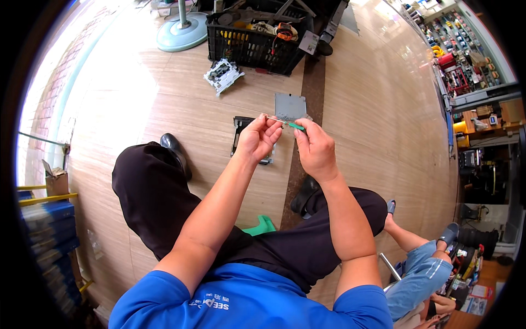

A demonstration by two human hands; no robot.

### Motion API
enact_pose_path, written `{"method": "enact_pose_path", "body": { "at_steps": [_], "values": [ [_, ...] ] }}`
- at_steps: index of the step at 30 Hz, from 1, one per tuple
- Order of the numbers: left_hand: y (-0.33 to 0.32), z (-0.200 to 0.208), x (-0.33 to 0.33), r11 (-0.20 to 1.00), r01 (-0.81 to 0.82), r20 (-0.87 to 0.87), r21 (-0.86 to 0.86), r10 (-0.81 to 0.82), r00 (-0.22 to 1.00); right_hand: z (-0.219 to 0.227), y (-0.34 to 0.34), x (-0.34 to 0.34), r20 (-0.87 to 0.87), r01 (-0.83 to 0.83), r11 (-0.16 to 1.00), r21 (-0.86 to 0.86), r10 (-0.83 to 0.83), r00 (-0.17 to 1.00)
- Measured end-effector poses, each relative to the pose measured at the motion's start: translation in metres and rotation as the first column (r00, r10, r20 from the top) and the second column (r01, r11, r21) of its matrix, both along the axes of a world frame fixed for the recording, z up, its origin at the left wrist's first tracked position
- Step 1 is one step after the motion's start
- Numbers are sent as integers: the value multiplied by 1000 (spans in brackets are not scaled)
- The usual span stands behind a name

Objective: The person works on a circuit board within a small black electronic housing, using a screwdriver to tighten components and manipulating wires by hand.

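We're seeing a black crate [249, 52] standing on the tiled floor [383, 115], up top; it's holding a jumble of tools and cables, with an orange-and-black device [284, 31] lying near its right side. At far left, a rack is carrying blue boxes [57, 222], and a small cardboard box [56, 184] is sitting above them. At upper right, a cabinet is holding lots of small goods [463, 52].

We're marking the green-handled tool [296, 126] as the thing in hand — slim, green grip, thin pale shaft pointing left. It's hanging above the floor, between the two hands, in front of the knees. The right hand [318, 151] is grasping its handle between thumb and fingers. The left hand [257, 140] is bringing its fingertips together at the shaft's far end; we can't tell whether they're gripping it. Just beyond, a grey flat panel [290, 104] is lying on the floor; a black frame [239, 130] is lying beneath the left hand, and a whitish part [223, 75] is resting near the crate.

The left hand and forearm are partly covering the black frame — its full shape isn't showing. The tool's tip is looking too small to make out. The crate's deeper contents are blurring together, and the seated person [419, 268] at lower right is being cut off.
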State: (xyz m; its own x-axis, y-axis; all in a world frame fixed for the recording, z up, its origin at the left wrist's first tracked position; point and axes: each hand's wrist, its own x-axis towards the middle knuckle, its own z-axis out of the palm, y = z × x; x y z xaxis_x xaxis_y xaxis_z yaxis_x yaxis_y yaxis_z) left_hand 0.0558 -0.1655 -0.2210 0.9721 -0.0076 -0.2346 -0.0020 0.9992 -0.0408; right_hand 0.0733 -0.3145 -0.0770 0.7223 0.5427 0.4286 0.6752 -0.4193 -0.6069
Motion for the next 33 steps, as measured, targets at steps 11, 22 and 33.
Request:
{"method": "enact_pose_path", "body": {
  "at_steps": [11,22,33],
  "values": [
    [3,-2,-1,1000,24,62,12,-25,998,-3,3,1,36,-4,1000,-12,4,999],
    [5,3,-2,991,41,-59,124,-34,998,1,5,-1,95,-70,991,-112,81,992],
    [9,-10,-5,950,147,-85,274,-128,988,-4,6,0,-32,30,999,-29,-31,999]
  ]
}}
